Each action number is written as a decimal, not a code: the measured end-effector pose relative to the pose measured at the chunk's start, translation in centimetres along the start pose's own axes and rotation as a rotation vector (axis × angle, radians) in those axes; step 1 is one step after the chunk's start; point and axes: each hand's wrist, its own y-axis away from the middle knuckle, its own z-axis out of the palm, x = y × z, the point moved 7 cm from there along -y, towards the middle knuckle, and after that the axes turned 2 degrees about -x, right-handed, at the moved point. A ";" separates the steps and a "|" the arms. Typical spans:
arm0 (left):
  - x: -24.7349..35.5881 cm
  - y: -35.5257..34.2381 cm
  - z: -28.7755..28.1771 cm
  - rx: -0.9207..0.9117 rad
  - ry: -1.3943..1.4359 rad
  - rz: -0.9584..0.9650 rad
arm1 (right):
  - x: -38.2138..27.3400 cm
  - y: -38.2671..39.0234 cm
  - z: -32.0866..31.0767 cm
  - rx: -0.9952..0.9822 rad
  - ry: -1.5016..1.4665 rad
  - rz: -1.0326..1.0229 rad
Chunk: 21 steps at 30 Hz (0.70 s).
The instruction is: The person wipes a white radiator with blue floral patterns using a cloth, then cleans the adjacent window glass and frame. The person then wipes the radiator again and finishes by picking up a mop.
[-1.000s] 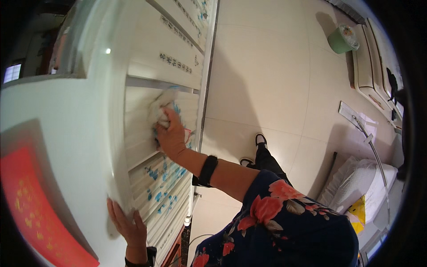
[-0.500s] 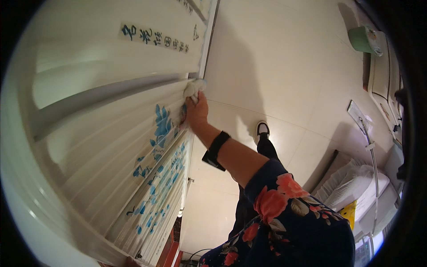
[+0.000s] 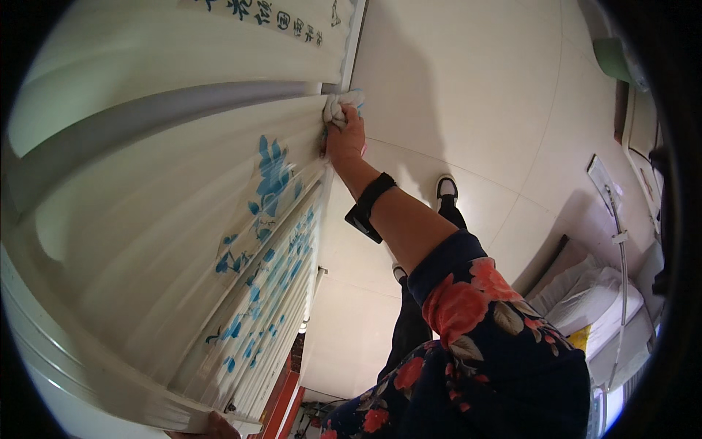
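A large glossy white panel (image 3: 168,212) with blue flower decals stands at an angle on the left, like a cabinet door or drawer front. At its far upper corner my right hand (image 3: 346,132) is closed on a bunched whitish cloth (image 3: 335,110), which it presses over the panel's edge. A dark band circles that wrist. Only a small part of my left hand (image 3: 212,426) shows at the lower rim, its fingers curled at the panel's near edge. The rest of it is cut off.
Beyond a gap is another white panel (image 3: 146,51) with a lettered strip. Lower down, more white fronts (image 3: 248,336) bear blue decals. At right are a flat mop (image 3: 605,175), a green bin (image 3: 613,60) and white plastic bags (image 3: 585,293). My shoe (image 3: 447,189) rests on the pale floor tiles (image 3: 482,95).
My right hand and the cloth have shifted up and slightly right in view, staying at the panel's edge. The view has moved too, and more of my left hand now shows.
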 end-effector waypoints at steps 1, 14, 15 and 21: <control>0.3 -0.2 0.0 0.033 -0.028 0.022 | 0.4 0.8 -0.1 0.012 0.003 -0.029; 0.3 -0.8 0.7 0.048 0.065 -0.005 | -2.2 13.0 -0.3 -0.266 -0.085 0.201; 0.7 -1.1 0.6 0.042 0.069 0.027 | -4.0 14.0 -0.6 -0.305 -0.117 0.180; 2.2 -2.2 0.3 0.028 0.095 0.103 | -16.6 20.9 -3.3 -0.471 -0.270 -0.080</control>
